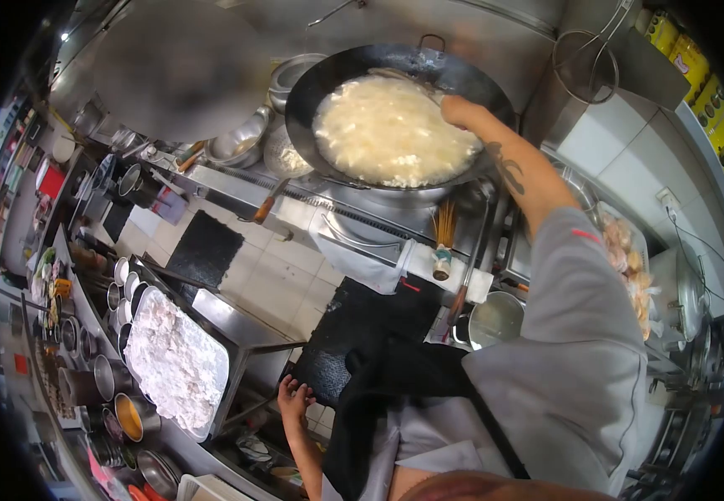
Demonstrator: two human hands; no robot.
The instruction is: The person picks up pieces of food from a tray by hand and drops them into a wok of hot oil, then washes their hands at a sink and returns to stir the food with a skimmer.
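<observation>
A large black wok [495,108] on the stove is filled with bubbling pale liquid and white pieces of food [391,134]. My right hand [460,113] reaches over the wok's right side, its fingers closed on a long metal utensil [403,77] that lies along the far edge of the food. The utensil's working end is partly sunk in the liquid, so its kind is hidden. Low at my side, my left hand [295,397] hangs with fingers apart and holds nothing, close to the corner of the metal stand by the white tray.
Left of me, a tray [221,367] heaped with white, floury pieces stands beside several metal pots. A bamboo brush [443,242] and a pot of liquid [497,320] sit at the stove's front. Metal bowls [245,138] lie left of the wok; a black mat [370,326] covers the floor.
</observation>
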